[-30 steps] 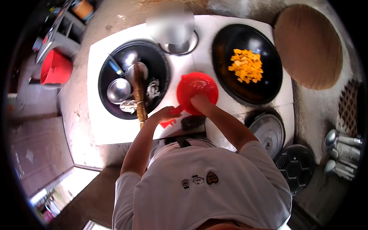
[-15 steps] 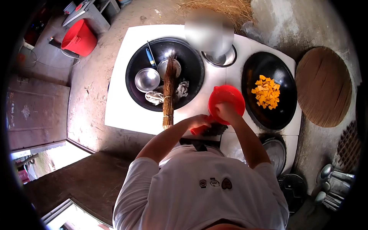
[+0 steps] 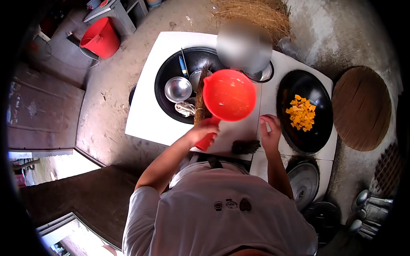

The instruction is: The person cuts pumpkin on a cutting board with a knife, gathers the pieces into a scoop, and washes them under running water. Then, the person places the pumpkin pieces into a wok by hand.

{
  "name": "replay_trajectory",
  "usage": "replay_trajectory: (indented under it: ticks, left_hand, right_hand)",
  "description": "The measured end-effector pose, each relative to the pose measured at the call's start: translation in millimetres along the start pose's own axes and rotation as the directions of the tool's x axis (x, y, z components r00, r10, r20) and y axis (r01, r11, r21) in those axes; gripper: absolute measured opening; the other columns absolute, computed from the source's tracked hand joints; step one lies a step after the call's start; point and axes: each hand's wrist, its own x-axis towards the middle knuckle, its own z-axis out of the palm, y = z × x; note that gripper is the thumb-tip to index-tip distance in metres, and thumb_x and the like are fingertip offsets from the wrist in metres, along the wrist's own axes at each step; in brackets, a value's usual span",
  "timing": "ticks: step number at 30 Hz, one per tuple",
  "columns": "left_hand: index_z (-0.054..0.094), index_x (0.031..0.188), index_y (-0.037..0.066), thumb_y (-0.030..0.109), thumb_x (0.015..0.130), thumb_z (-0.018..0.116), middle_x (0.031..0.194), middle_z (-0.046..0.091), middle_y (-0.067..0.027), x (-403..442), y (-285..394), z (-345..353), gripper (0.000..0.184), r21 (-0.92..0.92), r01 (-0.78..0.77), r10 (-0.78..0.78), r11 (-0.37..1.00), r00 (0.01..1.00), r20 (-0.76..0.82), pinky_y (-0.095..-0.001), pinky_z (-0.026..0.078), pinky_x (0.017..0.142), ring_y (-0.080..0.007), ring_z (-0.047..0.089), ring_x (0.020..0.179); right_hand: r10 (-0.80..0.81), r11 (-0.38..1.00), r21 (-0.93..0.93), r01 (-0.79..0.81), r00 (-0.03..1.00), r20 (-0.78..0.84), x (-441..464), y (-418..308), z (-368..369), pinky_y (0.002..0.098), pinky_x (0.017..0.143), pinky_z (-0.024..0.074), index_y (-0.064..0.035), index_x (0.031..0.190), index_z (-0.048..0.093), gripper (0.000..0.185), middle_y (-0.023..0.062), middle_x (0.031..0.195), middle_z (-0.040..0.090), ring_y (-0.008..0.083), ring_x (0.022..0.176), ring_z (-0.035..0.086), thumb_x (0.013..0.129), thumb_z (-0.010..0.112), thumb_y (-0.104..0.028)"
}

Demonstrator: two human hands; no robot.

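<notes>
My left hand (image 3: 202, 131) is wrapped around the handle of a red plastic water dipper (image 3: 230, 97). The dipper's bowl hangs over the white tiled stove top, and shiny spots show inside it. My right hand (image 3: 270, 130) is apart from the dipper, its fingers loosely bent and holding nothing. Just right of that hand, a black wok (image 3: 288, 134) holds cut orange chunks that look like pumpkin (image 3: 301, 112). Partly behind the dipper lie a straw brush (image 3: 200, 102) and a second large wok (image 3: 163, 91).
In the left wok are a metal bowl (image 3: 178, 89), a blue-handled tool (image 3: 183, 66) and a cloth (image 3: 185, 109). A round wooden lid (image 3: 362, 109) leans at the right. A metal lid (image 3: 304, 181) lies near my right arm. A dark opening (image 3: 245, 147) is at the stove's front.
My right hand has come out of the dipper's bowl and moved right. My left hand has carried the dipper up and to the left. The whole view has shifted slightly.
</notes>
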Motion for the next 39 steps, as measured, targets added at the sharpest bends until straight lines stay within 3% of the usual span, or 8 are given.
replay_trajectory:
  ticks: [6, 13, 21, 26, 30, 33, 34, 39]
  left_hand:
    - [0.05, 0.092, 0.004, 0.008, 0.076, 0.058, 0.063, 0.052, -0.0053, -27.2, 18.4, -77.3, 0.019, -0.085, -0.143, 0.123, 0.986, 0.97, -0.209, -0.0276, 0.044, 0.042, -0.0171, 0.051, 0.047]
    - [0.051, 0.089, 0.001, 0.009, 0.076, 0.059, 0.065, 0.054, -0.0073, -23.5, 33.0, -176.2, 0.017, 0.209, -0.078, 0.166, 0.975, 0.88, -0.445, -0.0296, 0.047, 0.044, -0.0184, 0.054, 0.05]
    - [0.054, 0.081, -0.002, 0.006, 0.073, 0.055, 0.062, 0.054, -0.0083, -7.4, 48.0, -215.8, 0.012, 0.393, -0.102, 0.268, 0.914, 0.878, -0.397, -0.0302, 0.046, 0.045, -0.0188, 0.053, 0.048]
    - [0.056, 0.088, -0.001, 0.009, 0.072, 0.054, 0.072, 0.059, -0.0111, -0.2, 51.6, -217.3, 0.019, 0.611, -0.17, 0.44, 0.773, 0.838, -0.323, -0.0321, 0.047, 0.056, -0.0194, 0.058, 0.059]
    - [0.054, 0.087, 0.002, 0.005, 0.074, 0.051, 0.065, 0.056, -0.0062, 2.7, 64.7, -213.8, 0.014, 0.77, -0.218, 0.61, 0.599, 0.748, -0.263, -0.0282, 0.045, 0.049, -0.016, 0.055, 0.054]
    - [0.047, 0.108, 0.003, 0.014, 0.073, 0.057, 0.087, 0.062, -0.0173, -9.2, 78.0, -200.2, 0.038, 0.915, 0.104, 0.674, 0.389, 0.645, -0.36, -0.0379, 0.049, 0.071, -0.0314, 0.062, 0.081]
    - [0.039, 0.12, 0.005, 0.019, 0.072, 0.06, 0.099, 0.06, -0.0218, -16.4, 87.5, -191.1, 0.054, 0.893, 0.151, 0.583, 0.423, 0.709, -0.397, -0.0412, 0.046, 0.081, -0.0366, 0.058, 0.094]
    - [0.029, 0.131, 0.006, 0.018, 0.071, 0.062, 0.105, 0.058, -0.0212, -26.2, 92.0, -164.4, 0.07, 0.972, 0.15, 0.735, 0.182, 0.636, -0.236, -0.0428, 0.048, 0.08, -0.0368, 0.058, 0.094]
  right_hand:
    - [-0.068, 0.997, 0.036, 0.064, 0.989, 0.128, -5.4, -33.2, 48.7, 0.0331, 0.074, 0.045, -0.0024, 0.084, 0.062, 0.007, 0.0096, 0.087, 0.059, 0.0266, 0.084, 0.055, 0.078, 0.061, -0.005]
    - [-0.031, 1.0, 0.005, 0.03, 0.989, 0.143, -18.0, -64.5, 92.1, 0.0331, 0.073, 0.0451, -0.0034, 0.085, 0.062, 0.008, 0.009, 0.086, 0.059, 0.0269, 0.084, 0.055, 0.077, 0.061, -0.005]
    - [0.008, 0.999, -0.051, -0.004, 0.996, 0.092, -29.6, -87.0, 125.2, 0.0341, 0.073, 0.0459, -0.005, 0.086, 0.063, 0.009, 0.0094, 0.087, 0.06, 0.0274, 0.083, 0.055, 0.076, 0.062, -0.005]
    - [0.031, 0.996, -0.081, -0.025, 0.997, 0.07, -33.0, -94.0, 126.7, 0.0343, 0.073, 0.0458, -0.0046, 0.086, 0.063, 0.01, 0.0099, 0.086, 0.06, 0.0281, 0.083, 0.056, 0.076, 0.062, -0.005]
    - [0.033, 0.994, -0.103, -0.028, 0.999, 0.044, -35.2, -89.9, 120.9, 0.0348, 0.073, 0.0459, -0.0042, 0.085, 0.063, 0.01, 0.0105, 0.086, 0.06, 0.0284, 0.083, 0.056, 0.075, 0.063, -0.004]
    - [0.028, 0.993, -0.117, -0.025, 0.999, 0.028, -36.3, -83.1, 116.4, 0.0351, 0.072, 0.0461, -0.0039, 0.084, 0.063, 0.009, 0.0105, 0.086, 0.06, 0.0285, 0.083, 0.056, 0.075, 0.063, -0.003]
    - [0.027, 0.993, -0.113, -0.024, 0.999, 0.026, -36.2, -80.7, 114.9, 0.0351, 0.072, 0.0461, -0.0039, 0.084, 0.063, 0.009, 0.0105, 0.086, 0.06, 0.0285, 0.083, 0.056, 0.075, 0.063, -0.003]
    - [0.016, 0.995, -0.102, -0.014, 1.0, 0.019, -34.1, -68.4, 107.2, 0.0353, 0.073, 0.046, -0.0037, 0.084, 0.062, 0.01, 0.0104, 0.086, 0.06, 0.0288, 0.084, 0.056, 0.074, 0.063, -0.003]
